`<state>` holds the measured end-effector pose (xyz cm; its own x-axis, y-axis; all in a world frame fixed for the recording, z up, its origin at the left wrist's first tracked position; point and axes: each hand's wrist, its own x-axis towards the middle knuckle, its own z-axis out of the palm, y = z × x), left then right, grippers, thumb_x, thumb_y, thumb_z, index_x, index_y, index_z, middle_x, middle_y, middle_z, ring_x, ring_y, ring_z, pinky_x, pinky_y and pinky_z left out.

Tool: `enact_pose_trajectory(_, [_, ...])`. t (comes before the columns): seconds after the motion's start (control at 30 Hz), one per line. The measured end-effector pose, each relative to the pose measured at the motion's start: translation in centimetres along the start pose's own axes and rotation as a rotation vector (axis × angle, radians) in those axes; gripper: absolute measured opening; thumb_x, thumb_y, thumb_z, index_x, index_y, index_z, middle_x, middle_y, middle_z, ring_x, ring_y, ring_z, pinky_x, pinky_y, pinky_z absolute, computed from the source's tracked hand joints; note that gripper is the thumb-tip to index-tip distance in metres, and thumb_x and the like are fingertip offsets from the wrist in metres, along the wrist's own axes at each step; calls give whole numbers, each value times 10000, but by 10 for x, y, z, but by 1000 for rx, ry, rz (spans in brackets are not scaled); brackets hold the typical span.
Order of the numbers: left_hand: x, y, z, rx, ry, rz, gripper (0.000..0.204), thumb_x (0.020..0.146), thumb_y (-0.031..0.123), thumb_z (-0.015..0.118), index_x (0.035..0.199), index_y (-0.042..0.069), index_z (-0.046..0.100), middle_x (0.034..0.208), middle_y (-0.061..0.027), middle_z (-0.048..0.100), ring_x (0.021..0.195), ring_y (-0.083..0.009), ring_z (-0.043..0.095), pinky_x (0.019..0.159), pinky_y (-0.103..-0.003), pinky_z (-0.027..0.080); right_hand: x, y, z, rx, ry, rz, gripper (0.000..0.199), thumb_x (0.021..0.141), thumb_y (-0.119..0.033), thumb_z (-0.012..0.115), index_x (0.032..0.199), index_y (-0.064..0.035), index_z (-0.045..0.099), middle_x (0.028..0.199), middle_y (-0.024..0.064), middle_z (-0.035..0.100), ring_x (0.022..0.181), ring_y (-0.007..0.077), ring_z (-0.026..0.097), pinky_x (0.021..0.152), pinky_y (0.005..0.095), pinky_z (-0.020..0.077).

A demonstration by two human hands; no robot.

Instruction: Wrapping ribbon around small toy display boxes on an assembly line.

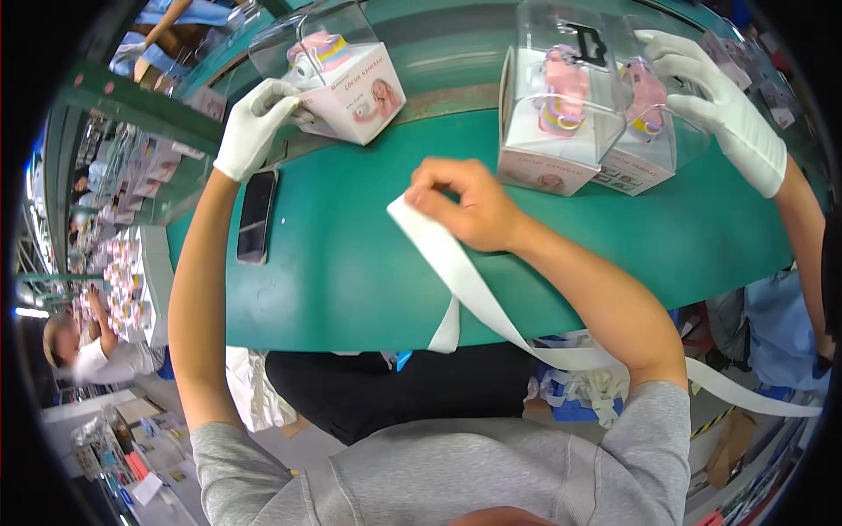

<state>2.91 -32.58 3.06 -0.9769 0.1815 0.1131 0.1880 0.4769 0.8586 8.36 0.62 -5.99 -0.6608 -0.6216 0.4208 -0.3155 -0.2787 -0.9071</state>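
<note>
My left hand, in a white glove, is closed with its fingertips on the left side of a tilted white box. On top of that box sits a pink toy camera under a clear plastic cover. My bare right hand is closed on the end of a white strip, which trails down over the table's near edge and off to the right. Two similar boxes stand side by side at the right, a nearer box and a second box, each with a pink toy camera under clear plastic.
A co-worker's white-gloved hand reaches in from the right to the second box. A dark phone lies on the green table near my left forearm. Crumpled white strips hang beneath the table, and another person works at far left.
</note>
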Motion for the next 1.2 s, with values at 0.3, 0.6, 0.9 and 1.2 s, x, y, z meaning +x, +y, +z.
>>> enact_pose_trajectory(0.3, [-140, -3, 21, 83, 124, -125, 146, 976, 65, 661, 1103, -5, 654, 1001, 12, 659, 958, -61, 604, 814, -230, 476, -1, -16, 15, 61, 50, -59, 190, 1027, -92, 604, 853, -25, 564, 778, -4, 551, 687, 50, 443, 602, 223, 352])
enact_pose_trajectory(0.6, [-207, 40, 171, 89, 613, 406, 410, 865, -41, 718, 1266, -31, 634, 962, -71, 638, 807, -142, 590, 747, -264, 477, -9, -23, 34, 4, -37, -261, 147, 1019, -76, 620, 892, -4, 606, 823, 68, 638, 741, 112, 526, 628, 254, 408])
enact_pose_trajectory(0.9, [-187, 64, 211, -706, 605, -57, 122, 991, 67, 668, 1064, -31, 668, 942, -28, 686, 821, -60, 631, 724, -224, 523, -9, -24, 40, -120, -159, -241, 73, 983, -40, 655, 1001, 31, 649, 892, 100, 670, 802, 161, 574, 712, 281, 454])
enact_pose_trajectory(1.2, [-189, 67, 224, -754, 693, -33, 138, 949, 19, 707, 1073, -23, 661, 1032, -32, 667, 854, -68, 636, 721, -216, 513, -12, -26, 39, -146, -164, -201, 74, 954, -15, 692, 908, 40, 672, 779, 60, 635, 699, 124, 534, 597, 258, 394])
